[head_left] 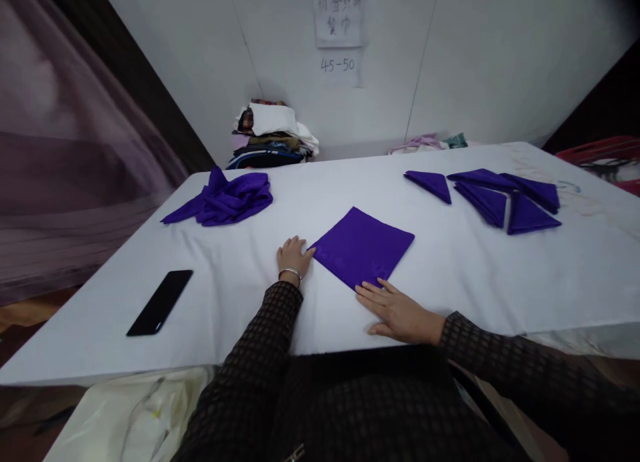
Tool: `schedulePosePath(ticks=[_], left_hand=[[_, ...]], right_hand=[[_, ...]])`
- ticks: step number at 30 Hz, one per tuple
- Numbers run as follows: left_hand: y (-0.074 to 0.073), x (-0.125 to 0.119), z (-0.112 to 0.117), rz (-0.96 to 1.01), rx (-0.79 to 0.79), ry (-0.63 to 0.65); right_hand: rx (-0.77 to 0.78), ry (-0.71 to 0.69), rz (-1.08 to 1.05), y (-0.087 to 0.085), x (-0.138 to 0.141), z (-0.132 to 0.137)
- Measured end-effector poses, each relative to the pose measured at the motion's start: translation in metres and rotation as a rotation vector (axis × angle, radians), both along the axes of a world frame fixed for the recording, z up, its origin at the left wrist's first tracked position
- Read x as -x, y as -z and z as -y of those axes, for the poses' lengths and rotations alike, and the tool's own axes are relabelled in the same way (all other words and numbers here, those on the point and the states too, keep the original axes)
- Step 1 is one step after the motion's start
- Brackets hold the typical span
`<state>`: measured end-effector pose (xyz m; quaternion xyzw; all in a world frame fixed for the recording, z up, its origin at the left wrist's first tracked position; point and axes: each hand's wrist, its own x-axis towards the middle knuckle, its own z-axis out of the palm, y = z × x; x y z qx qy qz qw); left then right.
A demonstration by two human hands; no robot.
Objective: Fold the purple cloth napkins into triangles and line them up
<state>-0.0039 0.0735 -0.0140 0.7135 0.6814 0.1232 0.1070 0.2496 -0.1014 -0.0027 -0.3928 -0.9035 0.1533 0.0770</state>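
A purple cloth napkin (364, 247), folded into a square, lies flat on the white table with one corner toward me. At its left corner my left hand (294, 257) rests on the table, fingers apart, the thumb touching the cloth's tip. My right hand (397, 311) lies flat with fingers stretched out, its fingertips on the napkin's near corner. Neither hand grips anything. To the far right are several purple napkins folded into triangles (533, 214), and a single folded triangle (431, 184) sits just left of them. A crumpled heap of purple cloth (233, 199) is at the back left.
A black phone (161, 303) lies on the white tablecloth (240, 315) at the left. Behind the table's far edge, a stack of folded clothes (273, 135) stands by the wall. A paper sign (340, 15) hangs there. Something red (607, 152) is at the right edge.
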Motion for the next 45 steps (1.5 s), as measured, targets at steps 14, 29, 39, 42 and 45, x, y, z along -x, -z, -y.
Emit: schedulePosePath(ticks=[14, 29, 39, 42, 45], left_hand=[[-0.008, 0.001, -0.004, -0.004, -0.007, -0.009], [-0.007, -0.058, 0.107, 0.284, 0.037, 0.563], [-0.013, -0.066, 0.109, 0.130, 0.015, 0.543], [-0.015, -0.073, 0.113, 0.042, 0.005, 0.497], [-0.016, -0.078, 0.114, -0.039, -0.007, 0.479]], right_hand=[[-0.056, 0.006, -0.057, 0.000, -0.008, 0.013], [-0.028, 0.023, -0.110, 0.002, -0.010, 0.012], [0.036, 0.229, -0.339, -0.007, -0.021, -0.006], [-0.008, 0.308, -0.389, -0.007, -0.021, -0.020], [-0.020, 0.292, -0.387, -0.002, -0.018, -0.031]])
